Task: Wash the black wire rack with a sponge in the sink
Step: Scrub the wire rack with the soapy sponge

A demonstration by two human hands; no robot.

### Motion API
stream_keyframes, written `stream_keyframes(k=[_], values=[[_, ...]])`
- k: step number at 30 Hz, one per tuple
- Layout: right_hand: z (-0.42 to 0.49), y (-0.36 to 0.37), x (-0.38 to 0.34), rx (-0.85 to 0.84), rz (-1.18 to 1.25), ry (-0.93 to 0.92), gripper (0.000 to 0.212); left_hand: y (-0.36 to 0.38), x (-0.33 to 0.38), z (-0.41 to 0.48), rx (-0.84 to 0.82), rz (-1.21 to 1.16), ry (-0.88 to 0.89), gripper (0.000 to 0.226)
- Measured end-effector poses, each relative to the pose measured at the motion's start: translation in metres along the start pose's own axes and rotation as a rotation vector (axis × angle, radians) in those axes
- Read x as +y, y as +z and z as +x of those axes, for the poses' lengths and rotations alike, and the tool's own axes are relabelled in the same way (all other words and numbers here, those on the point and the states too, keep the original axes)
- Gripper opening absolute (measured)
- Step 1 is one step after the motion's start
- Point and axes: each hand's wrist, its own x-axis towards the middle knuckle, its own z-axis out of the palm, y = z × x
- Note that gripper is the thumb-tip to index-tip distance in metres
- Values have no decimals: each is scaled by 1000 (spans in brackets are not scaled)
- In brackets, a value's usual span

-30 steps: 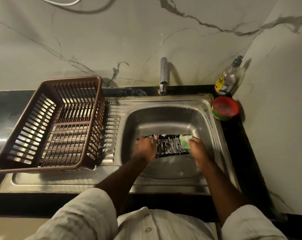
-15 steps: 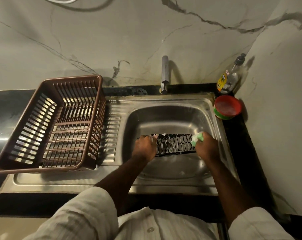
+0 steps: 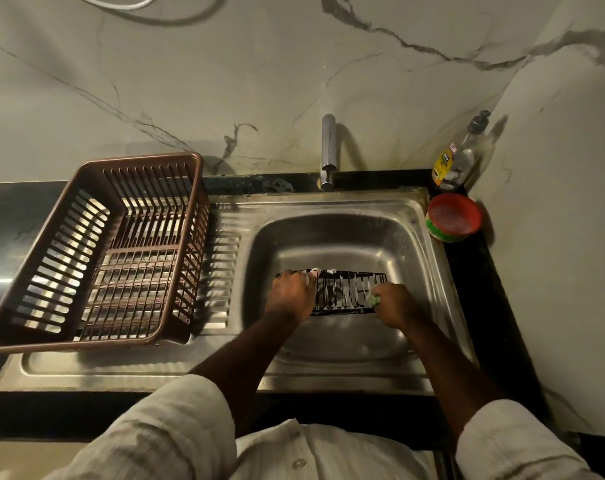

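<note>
The black wire rack (image 3: 346,293) lies across the middle of the steel sink (image 3: 332,237), streaked with white foam. My left hand (image 3: 292,294) grips its left end and covers that part. My right hand (image 3: 394,304) is closed around a green sponge (image 3: 374,300), of which only a small edge shows, pressed against the rack's right front part.
A brown plastic dish basket (image 3: 96,251) stands on the drainboard at the left. The tap (image 3: 328,150) rises behind the basin. A soap dispenser bottle (image 3: 458,157) and a red tub (image 3: 453,218) sit in the back right corner by the side wall.
My right hand with the sponge slid right to the rack's end, then came back left and toward the front edge. My left hand kept its hold on the left end.
</note>
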Motion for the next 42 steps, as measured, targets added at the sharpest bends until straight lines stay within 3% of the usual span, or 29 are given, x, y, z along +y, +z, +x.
stream_keyframes(k=[3,9,15,20,23,25,28,30,36,42], values=[[-1,-4,5,-14,-19,5,21,0,-1,3,-11,44,9,64],[7,-22,4,260,330,87,23,2,-11,5,13,4,9,60],[10,-7,-29,374,272,1,22,1,-9,3,13,53,42,60],[8,1,-20,227,158,1,27,-1,-9,8,-12,4,-6,60],[4,-14,-9,114,131,-82,16,-2,-9,8,-14,26,5,58],[0,-28,-8,189,214,-59,19,0,-10,9,-12,30,10,58],[-1,-45,-7,321,306,154,23,0,-12,10,-7,-11,-19,57],[5,-43,-6,259,408,179,13,-1,-13,9,-5,-30,-28,56],[42,-15,-11,173,783,352,34,-3,-13,7,-15,-79,-66,57],[36,-17,-13,148,388,180,22,-6,-11,9,-36,-38,-66,55]])
